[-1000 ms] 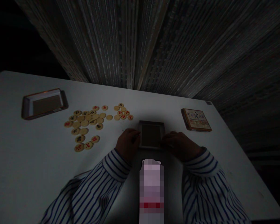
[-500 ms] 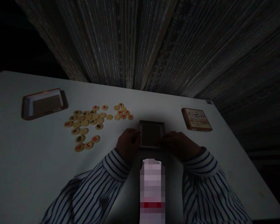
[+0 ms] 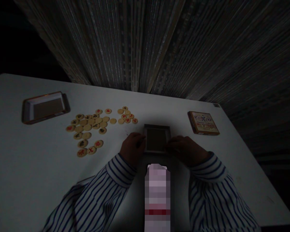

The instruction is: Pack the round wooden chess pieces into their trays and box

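Between my two hands lies a small open box tray (image 3: 157,140) with a dark inside and a raised rim, flat on the table. My left hand (image 3: 133,146) is at its left side, fingers curled against the rim. On the right side, my right hand (image 3: 186,149) has its fingers bent over the near right part of the rim. To the left of my hands, many round wooden Chinese chess pieces (image 3: 87,127) lie scattered, some showing red or black characters and others plain face up. Shade makes the fingertips hard to see.
An open box half (image 3: 48,109) with a pale inner wall stands at the far left of the white table (image 3: 38,180). A printed box (image 3: 203,123) lies at the right, near the table's right edge. Behind the table hangs a striped curtain (image 3: 116,48).
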A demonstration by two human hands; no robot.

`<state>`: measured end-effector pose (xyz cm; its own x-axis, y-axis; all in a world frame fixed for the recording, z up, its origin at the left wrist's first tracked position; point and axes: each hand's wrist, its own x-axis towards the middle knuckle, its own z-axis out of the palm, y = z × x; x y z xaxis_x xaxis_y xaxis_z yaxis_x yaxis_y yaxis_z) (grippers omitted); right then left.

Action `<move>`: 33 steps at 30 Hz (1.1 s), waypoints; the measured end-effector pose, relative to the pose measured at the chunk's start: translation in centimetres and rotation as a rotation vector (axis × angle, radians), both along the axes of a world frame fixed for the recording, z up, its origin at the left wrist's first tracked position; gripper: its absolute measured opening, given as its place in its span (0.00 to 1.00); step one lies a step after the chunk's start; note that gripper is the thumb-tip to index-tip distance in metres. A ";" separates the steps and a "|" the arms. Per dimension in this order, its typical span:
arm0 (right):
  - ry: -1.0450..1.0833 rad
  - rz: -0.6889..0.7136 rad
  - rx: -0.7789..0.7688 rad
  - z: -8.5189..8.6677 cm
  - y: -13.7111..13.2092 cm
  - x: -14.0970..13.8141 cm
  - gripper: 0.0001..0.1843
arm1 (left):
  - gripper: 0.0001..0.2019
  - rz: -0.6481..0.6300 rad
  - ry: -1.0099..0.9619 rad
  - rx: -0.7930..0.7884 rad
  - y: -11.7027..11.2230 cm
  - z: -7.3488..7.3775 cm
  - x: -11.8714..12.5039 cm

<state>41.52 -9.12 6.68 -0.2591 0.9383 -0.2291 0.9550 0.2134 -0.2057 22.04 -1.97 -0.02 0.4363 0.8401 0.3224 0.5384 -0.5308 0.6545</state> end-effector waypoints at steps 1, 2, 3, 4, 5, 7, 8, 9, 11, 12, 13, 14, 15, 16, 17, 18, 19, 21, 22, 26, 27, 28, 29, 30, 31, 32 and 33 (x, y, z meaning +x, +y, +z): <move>0.011 -0.004 0.005 0.0 0.0 0.0 0.12 | 0.09 0.001 -0.007 0.000 0.0 0.0 0.0; 0.024 -0.006 0.014 0.0 -0.1 0.1 0.12 | 0.09 0.003 -0.014 -0.001 0.0 0.0 0.0; 0.038 -0.006 0.026 0.0 -0.2 0.1 0.12 | 0.09 0.004 -0.020 -0.001 0.0 0.0 0.1; 0.051 -0.008 0.038 -0.1 -0.2 0.2 0.12 | 0.09 0.003 -0.023 0.000 0.0 0.0 0.1; 0.065 -0.013 0.053 -0.2 -0.3 0.3 0.12 | 0.09 0.001 -0.023 0.002 0.0 0.0 0.1; 0.086 -0.054 0.098 -0.3 -0.4 0.5 0.12 | 0.09 -0.006 -0.017 0.010 0.0 0.0 0.1; 0.088 -0.089 0.127 -0.4 -0.5 0.6 0.13 | 0.09 -0.009 -0.015 0.013 0.0 0.1 0.1; 0.084 -0.129 0.156 -0.4 -0.6 0.7 0.14 | 0.09 -0.010 -0.014 0.017 0.1 0.1 0.1; 0.063 -0.215 0.202 -0.4 -0.7 0.8 0.16 | 0.09 -0.010 -0.016 0.023 0.1 0.1 0.0; 0.049 -0.253 0.213 -0.3 -0.7 0.8 0.17 | 0.09 -0.007 -0.016 0.025 0.1 0.1 0.0; 0.039 -0.285 0.211 -0.3 -0.7 0.8 0.17 | 0.09 -0.005 -0.016 0.026 0.1 0.1 0.0; 0.035 -0.307 0.199 -0.3 -0.7 0.7 0.18 | 0.09 -0.004 -0.014 0.026 0.1 0.1 0.0; 0.033 -0.323 0.181 -0.3 -0.7 0.7 0.19 | 0.09 -0.005 -0.012 0.026 0.1 0.1 0.0; 0.031 -0.334 0.160 -0.3 -0.7 0.6 0.20 | 0.09 -0.007 -0.011 0.027 0.1 0.1 0.0; 0.030 -0.339 0.134 -0.4 -0.6 0.6 0.20 | 0.09 -0.008 -0.011 0.027 0.1 0.1 -0.1; 0.024 -0.343 0.107 -0.4 -0.6 0.5 0.21 | 0.09 -0.009 -0.012 0.027 0.1 0.1 -0.1; 0.014 -0.348 0.084 -0.4 -0.6 0.4 0.22 | 0.09 -0.009 -0.014 0.027 0.1 0.1 -0.1; -0.010 -0.357 0.034 -0.4 -0.6 0.3 0.24 | 0.09 -0.007 -0.015 0.023 0.1 0.1 -0.1; -0.020 -0.355 0.010 -0.4 -0.6 0.3 0.24 | 0.09 -0.007 -0.016 0.022 0.1 0.1 -0.1; -0.024 -0.342 -0.024 -0.5 -0.6 0.2 0.25 | 0.09 -0.006 -0.012 0.027 0.0 0.0 -0.1; -0.017 -0.342 -0.021 -0.6 -0.6 0.2 0.25 | 0.09 -0.005 -0.012 0.030 0.0 0.0 -0.1; -0.006 -0.342 -0.018 -0.7 -0.6 0.2 0.24 | 0.09 -0.003 -0.012 0.032 0.0 0.0 -0.1; 0.003 -0.339 -0.018 -0.8 -0.6 0.2 0.24 | 0.09 0.002 -0.014 0.035 0.0 0.0 -0.1; 0.006 -0.337 -0.018 -0.9 -0.5 0.2 0.24 | 0.09 0.003 -0.014 0.036 0.0 0.0 -0.1; 0.004 -0.335 -0.018 -1.0 -0.5 0.3 0.25 | 0.09 0.002 -0.011 0.035 0.0 0.0 -0.1; 0.002 -0.332 -0.017 -1.1 -0.5 0.3 0.25 | 0.09 0.000 -0.006 0.034 0.0 0.1 -0.2; 0.001 -0.330 -0.013 -1.2 -0.5 0.4 0.25 | 0.09 -0.001 -0.002 0.034 0.0 0.1 -0.2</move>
